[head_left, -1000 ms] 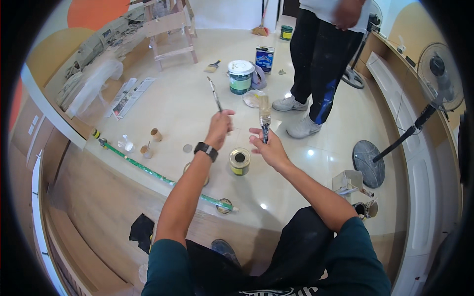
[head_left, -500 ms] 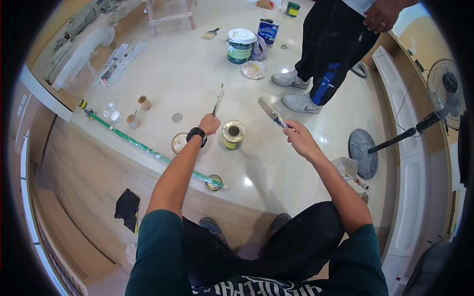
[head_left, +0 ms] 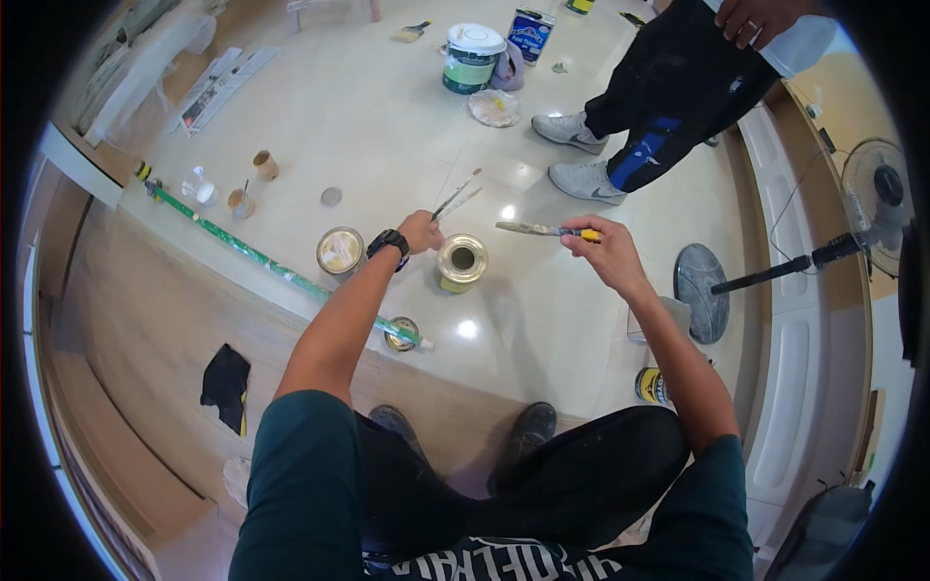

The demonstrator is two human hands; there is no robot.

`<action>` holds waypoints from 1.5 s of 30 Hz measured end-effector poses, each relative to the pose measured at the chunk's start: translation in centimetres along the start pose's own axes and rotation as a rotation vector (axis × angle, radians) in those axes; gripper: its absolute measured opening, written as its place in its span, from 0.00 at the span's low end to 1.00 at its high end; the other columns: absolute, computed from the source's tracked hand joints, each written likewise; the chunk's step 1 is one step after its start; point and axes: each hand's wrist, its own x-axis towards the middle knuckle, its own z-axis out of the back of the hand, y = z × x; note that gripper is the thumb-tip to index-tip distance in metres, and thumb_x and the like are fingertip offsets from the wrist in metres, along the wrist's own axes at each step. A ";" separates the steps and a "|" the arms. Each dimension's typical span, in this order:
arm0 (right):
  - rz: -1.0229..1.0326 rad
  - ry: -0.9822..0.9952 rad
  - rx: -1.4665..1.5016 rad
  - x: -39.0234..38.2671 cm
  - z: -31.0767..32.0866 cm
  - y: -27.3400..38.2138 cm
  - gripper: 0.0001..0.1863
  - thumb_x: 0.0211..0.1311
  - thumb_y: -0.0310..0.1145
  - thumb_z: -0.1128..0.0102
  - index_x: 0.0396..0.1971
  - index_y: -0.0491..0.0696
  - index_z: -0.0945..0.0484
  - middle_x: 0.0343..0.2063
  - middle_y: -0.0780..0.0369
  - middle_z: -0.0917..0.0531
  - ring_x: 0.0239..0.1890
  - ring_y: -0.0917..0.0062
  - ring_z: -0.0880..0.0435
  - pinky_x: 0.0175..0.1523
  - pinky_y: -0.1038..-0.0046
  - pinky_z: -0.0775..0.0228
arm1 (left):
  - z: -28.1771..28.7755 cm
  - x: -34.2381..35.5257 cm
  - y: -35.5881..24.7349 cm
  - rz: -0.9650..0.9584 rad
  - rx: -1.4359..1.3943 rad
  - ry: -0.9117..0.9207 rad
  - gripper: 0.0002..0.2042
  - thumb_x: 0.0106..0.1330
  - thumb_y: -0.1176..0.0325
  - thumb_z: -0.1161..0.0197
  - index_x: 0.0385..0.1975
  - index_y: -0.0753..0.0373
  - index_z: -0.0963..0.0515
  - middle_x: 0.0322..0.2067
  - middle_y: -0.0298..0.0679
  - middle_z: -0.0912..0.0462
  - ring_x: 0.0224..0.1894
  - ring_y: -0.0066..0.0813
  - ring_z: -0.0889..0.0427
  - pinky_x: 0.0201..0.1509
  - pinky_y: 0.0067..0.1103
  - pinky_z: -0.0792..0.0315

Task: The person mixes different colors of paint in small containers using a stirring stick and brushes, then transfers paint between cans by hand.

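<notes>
Closed around two slim paintbrushes [head_left: 453, 199], my left hand [head_left: 422, 232] is just beside an open metal tin [head_left: 463, 275], with the bristle ends pointing up and right. My right hand [head_left: 603, 248] grips a flat paintbrush [head_left: 533, 229] by its handle, which has a yellow end. That brush lies nearly level, seen edge-on, its bristles toward the left and apart from the tin. Near my left wrist sits a round tin [head_left: 340, 251] with a pale, smeared top. What the open tin holds is too dark to tell.
A green pole [head_left: 262, 255] crosses the floor at left, over a small tin [head_left: 400, 336]. Beyond stand small cups [head_left: 264, 165] and a paint bucket [head_left: 473, 70]. Another person's shoes [head_left: 587, 183] are ahead. A fan base [head_left: 701, 293] and a yellow-black can [head_left: 651, 385] are right.
My right hand has turned the flat brush from slanting with its broad face showing to level and edge-on. In my left hand the slim brushes now lean further right. The view has shifted slightly.
</notes>
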 end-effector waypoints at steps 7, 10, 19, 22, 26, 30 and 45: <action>0.236 0.169 -0.209 3.2 -3.6 -0.8 0.11 0.64 0.29 0.29 0.44 0.42 0.16 0.30 0.57 0.12 0.30 0.74 0.14 0.38 0.72 0.23 | -2.8 -1.4 -3.1 0.013 0.091 0.028 0.08 0.53 0.70 0.28 0.21 0.64 0.22 0.24 0.42 0.14 0.28 0.35 0.14 0.36 0.31 0.21; 0.294 0.248 -0.284 2.9 -6.0 -0.8 0.11 0.64 0.27 0.31 0.44 0.41 0.17 0.32 0.50 0.12 0.32 0.62 0.12 0.41 0.65 0.21 | -2.3 -1.2 -2.0 0.114 -0.018 0.060 0.09 0.54 0.70 0.28 0.21 0.63 0.23 0.23 0.40 0.14 0.25 0.30 0.15 0.33 0.28 0.20; 0.243 0.352 -0.378 4.1 -9.0 -2.9 0.12 0.64 0.25 0.37 0.47 0.42 0.16 0.34 0.50 0.12 0.36 0.55 0.12 0.45 0.60 0.20 | -2.8 -0.5 -1.8 0.191 -0.042 0.098 0.09 0.53 0.72 0.29 0.21 0.62 0.26 0.22 0.39 0.15 0.22 0.27 0.15 0.28 0.25 0.20; 0.511 0.311 -0.390 4.9 -11.1 -4.7 0.11 0.61 0.25 0.37 0.43 0.44 0.15 0.35 0.52 0.12 0.38 0.56 0.12 0.47 0.59 0.19 | -2.7 -0.4 -1.9 0.209 -0.096 0.097 0.10 0.52 0.72 0.29 0.21 0.62 0.26 0.22 0.39 0.15 0.22 0.27 0.15 0.28 0.25 0.19; 0.567 0.299 -0.656 6.2 -13.4 -6.6 0.08 0.56 0.25 0.37 0.36 0.46 0.14 0.34 0.57 0.12 0.41 0.61 0.14 0.46 0.59 0.19 | -2.8 -0.5 -1.8 0.216 -0.095 0.082 0.11 0.52 0.72 0.28 0.20 0.63 0.27 0.21 0.38 0.16 0.23 0.27 0.15 0.27 0.25 0.19; 0.691 0.357 -0.813 7.1 -14.2 -8.2 0.07 0.55 0.25 0.37 0.33 0.48 0.14 0.32 0.61 0.12 0.43 0.64 0.17 0.46 0.62 0.19 | -2.9 -0.3 -1.5 0.192 -0.067 0.065 0.11 0.52 0.72 0.28 0.21 0.63 0.27 0.21 0.40 0.16 0.22 0.27 0.15 0.27 0.25 0.20; 0.473 0.381 -0.774 6.4 -15.8 -8.9 0.12 0.58 0.25 0.39 0.41 0.51 0.13 0.34 0.61 0.14 0.45 0.65 0.20 0.47 0.64 0.19 | -2.8 -0.4 -2.3 0.211 0.061 0.051 0.08 0.55 0.75 0.27 0.22 0.66 0.21 0.23 0.38 0.12 0.22 0.22 0.16 0.23 0.22 0.23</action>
